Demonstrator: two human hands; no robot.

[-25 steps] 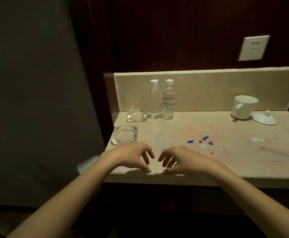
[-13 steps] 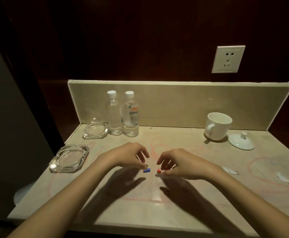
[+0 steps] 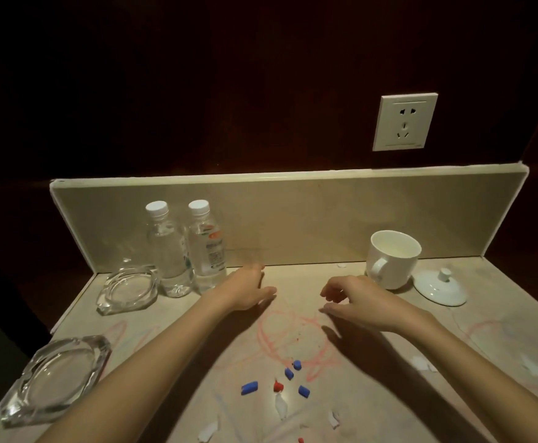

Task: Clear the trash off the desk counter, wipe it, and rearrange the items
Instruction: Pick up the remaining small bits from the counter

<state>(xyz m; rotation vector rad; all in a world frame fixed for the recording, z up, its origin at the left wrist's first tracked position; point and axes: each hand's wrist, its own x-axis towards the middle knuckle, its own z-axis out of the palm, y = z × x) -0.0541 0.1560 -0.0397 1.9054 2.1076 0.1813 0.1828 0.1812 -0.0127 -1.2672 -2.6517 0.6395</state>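
Observation:
Small blue crayon bits (image 3: 249, 388) and a red bit (image 3: 278, 386) lie on the beige counter (image 3: 172, 372) near its front, with white paper scraps (image 3: 281, 408) among them. Red scribbles (image 3: 288, 330) mark the counter's middle. My left hand (image 3: 248, 290) hovers over the counter beside the bottles, fingers loosely extended and blurred, holding nothing. My right hand (image 3: 355, 300) hovers left of the mug, fingers loosely curled and empty. Both hands are beyond the bits.
Two water bottles (image 3: 186, 247) stand at the back left beside a glass ashtray (image 3: 128, 287). A second glass ashtray (image 3: 53, 378) sits at the front left. A white mug (image 3: 392, 259) and its lid (image 3: 440, 287) stand at the back right. More scraps (image 3: 421, 362) lie right.
The view has moved closer and tilted down. Both hands moved away from the crayon bits toward the back of the counter and spread apart.

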